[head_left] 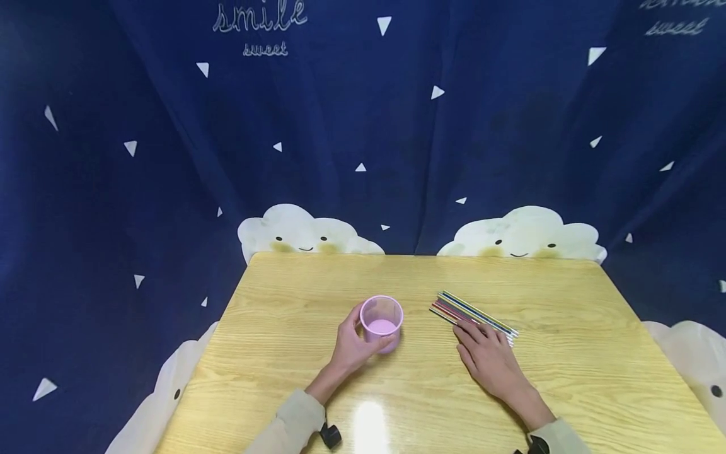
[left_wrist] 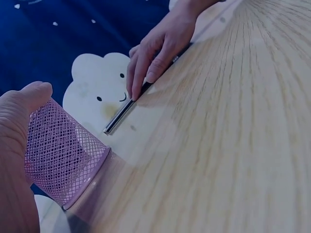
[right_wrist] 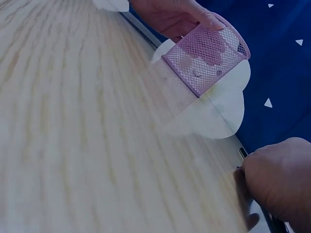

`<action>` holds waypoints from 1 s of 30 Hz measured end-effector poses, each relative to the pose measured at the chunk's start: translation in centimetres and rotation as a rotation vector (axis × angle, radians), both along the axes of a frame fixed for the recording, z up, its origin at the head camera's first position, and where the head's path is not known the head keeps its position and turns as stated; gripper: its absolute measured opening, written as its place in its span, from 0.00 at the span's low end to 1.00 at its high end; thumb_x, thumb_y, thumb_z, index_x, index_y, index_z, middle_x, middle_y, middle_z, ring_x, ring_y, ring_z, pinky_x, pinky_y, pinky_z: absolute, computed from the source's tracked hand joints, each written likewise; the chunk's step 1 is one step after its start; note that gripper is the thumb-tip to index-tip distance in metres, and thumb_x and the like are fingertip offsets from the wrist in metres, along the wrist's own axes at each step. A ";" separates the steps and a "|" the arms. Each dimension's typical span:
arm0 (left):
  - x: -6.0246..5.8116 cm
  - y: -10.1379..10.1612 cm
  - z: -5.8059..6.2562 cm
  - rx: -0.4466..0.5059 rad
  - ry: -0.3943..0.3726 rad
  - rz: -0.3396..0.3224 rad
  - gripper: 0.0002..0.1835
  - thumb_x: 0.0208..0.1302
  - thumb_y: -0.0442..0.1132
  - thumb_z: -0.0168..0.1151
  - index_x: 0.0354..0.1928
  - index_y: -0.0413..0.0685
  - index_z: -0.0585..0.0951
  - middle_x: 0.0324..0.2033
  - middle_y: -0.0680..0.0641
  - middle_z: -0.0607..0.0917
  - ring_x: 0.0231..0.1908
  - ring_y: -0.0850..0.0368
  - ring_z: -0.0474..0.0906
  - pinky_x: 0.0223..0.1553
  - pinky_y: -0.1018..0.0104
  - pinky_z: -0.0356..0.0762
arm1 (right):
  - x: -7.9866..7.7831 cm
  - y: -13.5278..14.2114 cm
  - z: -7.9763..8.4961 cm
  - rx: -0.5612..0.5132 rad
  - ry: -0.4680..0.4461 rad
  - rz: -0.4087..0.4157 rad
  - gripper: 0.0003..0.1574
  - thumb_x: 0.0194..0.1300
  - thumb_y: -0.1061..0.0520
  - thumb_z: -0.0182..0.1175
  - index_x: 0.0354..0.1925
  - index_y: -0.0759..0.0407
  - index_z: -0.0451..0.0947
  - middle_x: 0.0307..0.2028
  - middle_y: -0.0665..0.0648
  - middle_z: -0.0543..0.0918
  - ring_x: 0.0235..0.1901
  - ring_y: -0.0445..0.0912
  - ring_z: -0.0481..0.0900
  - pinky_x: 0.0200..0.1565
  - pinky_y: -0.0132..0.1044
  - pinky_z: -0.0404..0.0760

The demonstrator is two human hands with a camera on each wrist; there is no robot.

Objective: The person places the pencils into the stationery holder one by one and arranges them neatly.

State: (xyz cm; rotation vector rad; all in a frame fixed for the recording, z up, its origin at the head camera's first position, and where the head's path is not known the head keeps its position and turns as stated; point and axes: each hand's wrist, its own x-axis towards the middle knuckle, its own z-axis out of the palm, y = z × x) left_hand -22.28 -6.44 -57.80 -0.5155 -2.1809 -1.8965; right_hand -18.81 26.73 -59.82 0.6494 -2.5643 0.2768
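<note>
My left hand (head_left: pixel 353 343) grips a pink mesh pen holder (head_left: pixel 382 309), thumb on the near side and fingers round its left side. The pen holder stands upright, and its inside shows only the pink bottom. To its right lies a bundle of thin pencil-like sticks (head_left: pixel 454 308) in blue, yellow, red and dark colours, side by side and slanting across the table. My right hand (head_left: pixel 489 359) rests on the sticks with relaxed fingers, palm down, covering part of their near side. In the left wrist view the right fingertips (left_wrist: pixel 137 90) touch the bundle (left_wrist: pixel 119 116).
Both hands work over a light wooden table (head_left: pixel 283 290). Behind and around it hangs a dark blue curtain (head_left: pixel 340 113) with white triangles and smiling clouds. A bright light reflection (head_left: pixel 370 429) shows near the front edge.
</note>
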 end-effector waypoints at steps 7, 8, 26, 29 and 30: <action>0.2 -0.1 0.6 -0.014 -0.011 -0.004 0.46 0.46 0.38 0.86 0.69 0.39 0.75 0.63 0.33 0.81 0.64 0.32 0.76 0.68 0.30 0.69 | -0.2 0.1 0.7 0.046 0.002 0.021 0.25 0.70 0.53 0.63 0.62 0.58 0.83 0.60 0.61 0.83 0.55 0.62 0.77 0.50 0.60 0.74; 0.2 -0.1 0.6 -0.016 -0.011 -0.004 0.45 0.46 0.40 0.86 0.69 0.41 0.76 0.63 0.35 0.82 0.64 0.34 0.77 0.68 0.31 0.70 | -0.2 0.1 0.8 0.053 0.004 0.027 0.24 0.69 0.53 0.64 0.61 0.58 0.83 0.59 0.62 0.83 0.55 0.62 0.77 0.50 0.60 0.75; 0.0 -0.4 0.2 -0.070 -0.005 -0.013 0.45 0.45 0.43 0.87 0.67 0.44 0.77 0.61 0.39 0.83 0.64 0.37 0.78 0.68 0.34 0.71 | -1.7 -0.2 1.4 0.093 0.007 0.171 0.26 0.66 0.59 0.67 0.63 0.57 0.83 0.59 0.62 0.84 0.55 0.62 0.82 0.53 0.60 0.83; 0.0 -0.5 0.2 -0.082 0.001 -0.008 0.45 0.45 0.44 0.87 0.67 0.43 0.77 0.61 0.39 0.83 0.64 0.38 0.78 0.68 0.35 0.71 | -2.0 -0.6 1.6 0.096 -0.003 0.180 0.26 0.67 0.59 0.66 0.63 0.56 0.83 0.61 0.62 0.84 0.56 0.64 0.81 0.53 0.59 0.84; 0.0 -0.5 0.3 -0.082 0.006 -0.005 0.45 0.45 0.44 0.87 0.67 0.43 0.77 0.61 0.39 0.83 0.63 0.38 0.78 0.68 0.34 0.71 | -2.2 -0.7 1.6 0.095 -0.005 0.186 0.26 0.68 0.59 0.66 0.64 0.56 0.82 0.61 0.62 0.83 0.57 0.64 0.81 0.54 0.59 0.84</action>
